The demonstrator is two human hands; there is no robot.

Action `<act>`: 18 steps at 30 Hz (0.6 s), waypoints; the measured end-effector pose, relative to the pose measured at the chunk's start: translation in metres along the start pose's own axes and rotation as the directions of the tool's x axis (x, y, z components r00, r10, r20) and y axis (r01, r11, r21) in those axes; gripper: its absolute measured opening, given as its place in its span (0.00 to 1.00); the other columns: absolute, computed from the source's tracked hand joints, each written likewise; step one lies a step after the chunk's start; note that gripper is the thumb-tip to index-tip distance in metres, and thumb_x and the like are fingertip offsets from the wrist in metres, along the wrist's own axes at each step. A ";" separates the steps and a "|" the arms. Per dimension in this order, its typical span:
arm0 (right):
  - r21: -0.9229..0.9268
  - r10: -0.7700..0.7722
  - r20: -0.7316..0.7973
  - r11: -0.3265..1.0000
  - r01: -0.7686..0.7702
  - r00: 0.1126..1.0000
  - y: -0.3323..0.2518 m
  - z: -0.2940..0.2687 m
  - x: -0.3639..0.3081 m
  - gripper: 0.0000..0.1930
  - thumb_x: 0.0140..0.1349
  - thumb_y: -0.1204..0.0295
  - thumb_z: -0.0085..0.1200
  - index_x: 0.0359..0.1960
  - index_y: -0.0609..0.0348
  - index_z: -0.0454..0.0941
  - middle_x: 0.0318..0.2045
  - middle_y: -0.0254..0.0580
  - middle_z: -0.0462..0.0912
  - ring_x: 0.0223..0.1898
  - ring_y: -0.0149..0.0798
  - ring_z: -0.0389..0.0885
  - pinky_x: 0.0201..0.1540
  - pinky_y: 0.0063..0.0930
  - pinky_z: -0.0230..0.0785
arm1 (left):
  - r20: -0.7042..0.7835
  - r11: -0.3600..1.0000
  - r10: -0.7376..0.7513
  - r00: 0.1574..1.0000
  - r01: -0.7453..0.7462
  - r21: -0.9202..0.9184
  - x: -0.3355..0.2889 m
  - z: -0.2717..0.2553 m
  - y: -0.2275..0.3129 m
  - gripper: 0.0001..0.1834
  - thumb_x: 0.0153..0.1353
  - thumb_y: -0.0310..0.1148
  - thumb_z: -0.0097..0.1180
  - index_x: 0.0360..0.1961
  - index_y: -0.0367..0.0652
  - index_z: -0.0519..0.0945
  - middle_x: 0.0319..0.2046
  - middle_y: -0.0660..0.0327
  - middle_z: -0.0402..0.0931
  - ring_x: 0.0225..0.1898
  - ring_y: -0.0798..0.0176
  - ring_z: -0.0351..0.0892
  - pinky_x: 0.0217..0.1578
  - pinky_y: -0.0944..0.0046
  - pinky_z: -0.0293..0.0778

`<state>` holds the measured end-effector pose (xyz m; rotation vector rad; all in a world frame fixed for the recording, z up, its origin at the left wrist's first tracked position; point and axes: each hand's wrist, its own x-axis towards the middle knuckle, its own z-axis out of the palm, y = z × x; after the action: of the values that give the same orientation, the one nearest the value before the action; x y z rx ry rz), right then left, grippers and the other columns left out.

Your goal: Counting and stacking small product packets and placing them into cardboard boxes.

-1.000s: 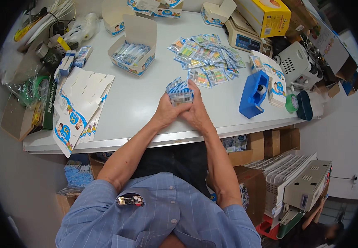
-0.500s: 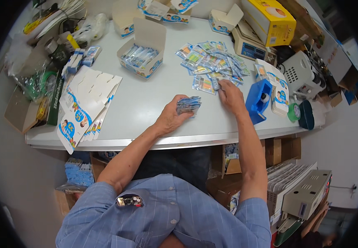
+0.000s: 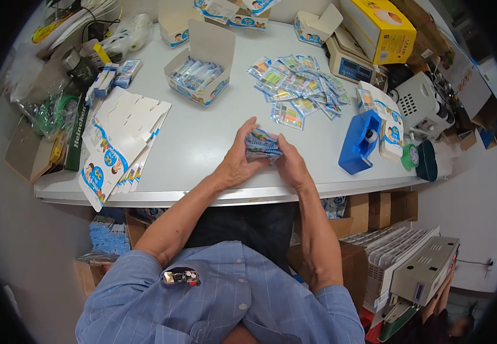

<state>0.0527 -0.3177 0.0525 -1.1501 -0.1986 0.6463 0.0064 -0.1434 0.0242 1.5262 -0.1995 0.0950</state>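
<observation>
Between my two hands, near the table's front edge, is a stack of small clear-and-blue sachets. My left hand is wrapped round the stack's left side, with the thumb along its near edge. From the right, my right hand presses its fingers against the other side of the stack. Ahead and to the right lies a loose pile of the same sachets, with colourful contents showing through. One sachet lies at the pile's near edge. An open white box holds several upright sachets.
Flattened cartons lie at the left. A blue tape dispenser stands right of my hands, beside white cartons and a green tape roll. Behind are a scale and a yellow box. The table's metal edge runs in front.
My right hand has left the pile and come back left to the stack, and now closes on its right side. My left hand has stayed about where it was.
</observation>
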 end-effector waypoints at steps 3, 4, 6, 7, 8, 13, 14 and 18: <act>-0.658 -0.154 0.023 0.741 0.131 0.988 -0.010 -0.003 0.007 0.23 0.78 0.59 0.39 0.58 0.64 0.79 0.54 0.52 0.82 0.58 0.44 0.78 0.65 0.34 0.63 | -0.104 0.990 0.012 0.995 0.003 0.141 -0.006 -0.003 -0.017 0.41 0.59 0.26 0.71 0.69 0.38 0.60 0.61 0.49 0.72 0.59 0.57 0.77 0.60 0.60 0.75; -0.660 -0.150 0.032 0.739 0.134 0.988 -0.017 -0.010 0.011 0.23 0.78 0.59 0.39 0.58 0.64 0.79 0.54 0.52 0.82 0.58 0.44 0.78 0.65 0.34 0.63 | -0.114 0.990 0.013 0.993 0.003 0.141 -0.007 -0.004 -0.022 0.41 0.59 0.26 0.71 0.69 0.38 0.60 0.61 0.49 0.72 0.59 0.57 0.77 0.60 0.60 0.75; -0.909 -0.455 -0.046 0.389 0.152 0.889 -0.035 -0.036 0.024 0.26 0.72 0.54 0.51 0.59 0.65 0.77 0.60 0.60 0.77 0.64 0.55 0.73 0.69 0.44 0.60 | -0.183 0.950 0.018 0.983 0.041 0.311 -0.003 0.002 -0.015 0.30 0.61 0.29 0.69 0.60 0.38 0.67 0.50 0.51 0.81 0.53 0.59 0.82 0.56 0.61 0.77; -0.973 -0.568 -0.024 0.202 0.111 0.822 -0.040 -0.044 0.032 0.30 0.69 0.51 0.55 0.62 0.64 0.75 0.63 0.61 0.74 0.66 0.58 0.69 0.70 0.47 0.58 | -0.180 0.960 -0.006 0.984 0.056 0.274 -0.004 0.005 -0.008 0.32 0.57 0.34 0.73 0.58 0.38 0.69 0.53 0.44 0.74 0.55 0.43 0.75 0.55 0.53 0.73; -0.999 -0.667 0.021 0.014 0.041 0.744 -0.043 -0.051 0.039 0.35 0.66 0.48 0.59 0.64 0.64 0.73 0.66 0.61 0.71 0.68 0.60 0.66 0.71 0.49 0.56 | -0.177 0.960 -0.004 0.984 0.054 0.274 -0.004 0.004 -0.009 0.32 0.57 0.34 0.73 0.58 0.38 0.69 0.53 0.44 0.74 0.55 0.43 0.75 0.55 0.53 0.73; -0.986 -0.530 0.013 -0.147 -0.077 0.848 -0.025 -0.072 0.047 0.35 0.61 0.49 0.64 0.62 0.61 0.74 0.61 0.56 0.76 0.63 0.58 0.70 0.67 0.51 0.60 | -0.201 0.996 -0.010 0.980 0.029 0.089 -0.005 0.001 -0.002 0.31 0.57 0.33 0.73 0.57 0.36 0.71 0.47 0.47 0.83 0.49 0.50 0.85 0.52 0.58 0.78; -0.986 -0.524 0.021 -0.152 -0.070 0.851 -0.022 -0.072 0.042 0.35 0.61 0.49 0.64 0.62 0.61 0.74 0.61 0.56 0.76 0.63 0.58 0.70 0.67 0.51 0.60 | -0.211 0.996 -0.011 0.977 0.030 0.086 -0.005 0.001 0.001 0.31 0.57 0.33 0.73 0.57 0.36 0.71 0.47 0.47 0.83 0.49 0.50 0.85 0.52 0.58 0.78; -0.991 -0.371 0.007 -0.125 -0.042 0.929 -0.040 -0.050 0.023 0.20 0.63 0.63 0.62 0.55 0.55 0.80 0.53 0.49 0.82 0.55 0.54 0.78 0.57 0.45 0.71 | -0.221 0.995 -0.048 0.974 0.066 0.074 -0.006 -0.004 0.006 0.27 0.57 0.32 0.73 0.54 0.35 0.74 0.46 0.50 0.86 0.47 0.58 0.87 0.51 0.61 0.79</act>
<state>0.1095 -0.3539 0.0630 -2.7233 -0.6810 -0.1388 -0.0003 -0.1385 0.0290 1.5878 0.0247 0.2270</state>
